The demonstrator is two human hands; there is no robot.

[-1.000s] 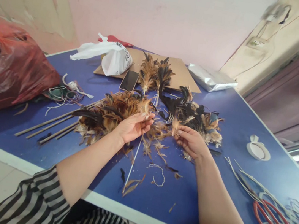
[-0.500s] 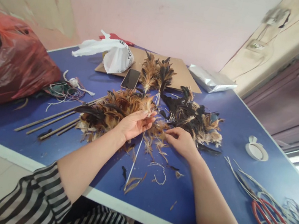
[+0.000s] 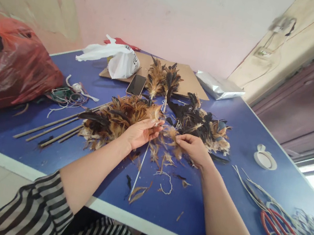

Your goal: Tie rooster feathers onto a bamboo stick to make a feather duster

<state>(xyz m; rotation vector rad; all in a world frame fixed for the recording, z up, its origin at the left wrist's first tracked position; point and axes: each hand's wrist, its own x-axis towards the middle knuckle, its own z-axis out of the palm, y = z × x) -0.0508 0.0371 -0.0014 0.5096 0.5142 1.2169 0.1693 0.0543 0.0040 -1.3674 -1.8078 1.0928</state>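
While the left hand (image 3: 141, 132) is pinching brown feathers (image 3: 121, 115) beside the thin white stick (image 3: 142, 159), the right hand (image 3: 194, 148) is gripping a small tuft (image 3: 175, 137) just right of it.

Black print on white bag (image 3: 122, 63) unreadable.

The red bag (image 3: 8, 67) is cut off by the left edge; wire loops (image 3: 307, 227) at the table's right edge are blurred.

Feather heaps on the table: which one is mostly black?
The heap on the right, beyond the right hand. The heap by the left hand is mainly brown and tan.
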